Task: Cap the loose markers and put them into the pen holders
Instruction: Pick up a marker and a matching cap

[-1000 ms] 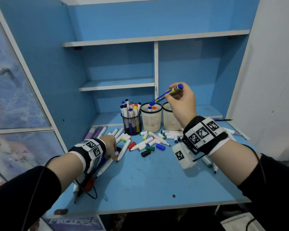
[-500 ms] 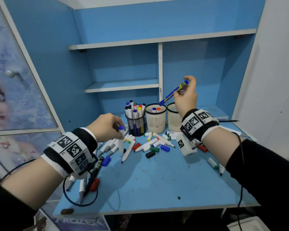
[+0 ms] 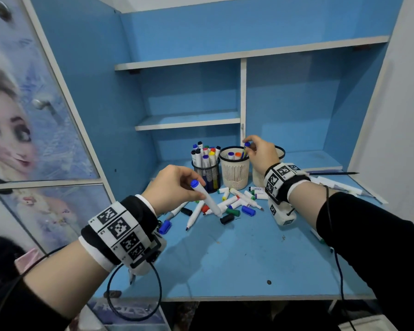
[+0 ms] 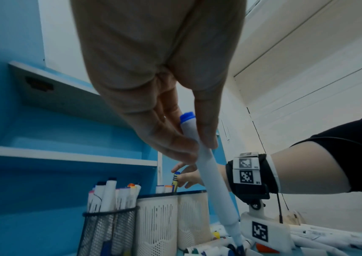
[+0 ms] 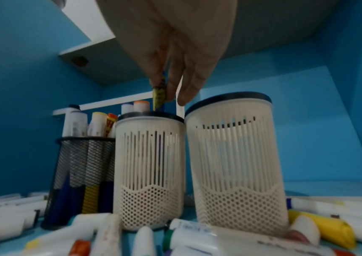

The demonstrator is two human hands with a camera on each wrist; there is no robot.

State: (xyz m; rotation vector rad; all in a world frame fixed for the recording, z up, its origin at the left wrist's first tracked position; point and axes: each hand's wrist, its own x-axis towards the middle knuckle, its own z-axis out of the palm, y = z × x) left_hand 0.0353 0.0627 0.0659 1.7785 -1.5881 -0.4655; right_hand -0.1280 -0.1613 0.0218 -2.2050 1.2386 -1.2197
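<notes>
Three holders (image 3: 234, 172) stand in a row behind scattered markers (image 3: 237, 203)

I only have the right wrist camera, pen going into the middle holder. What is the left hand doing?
Observer: The left hand grips a white marker above the loose pile.
Operator: Is it capped?
Observer: No, the left wrist view shows its bare tip pointing down.
Operator: Any blue cap free?
Observer: Yes, a blue cap lies on the desk beside a green cap.
</notes>
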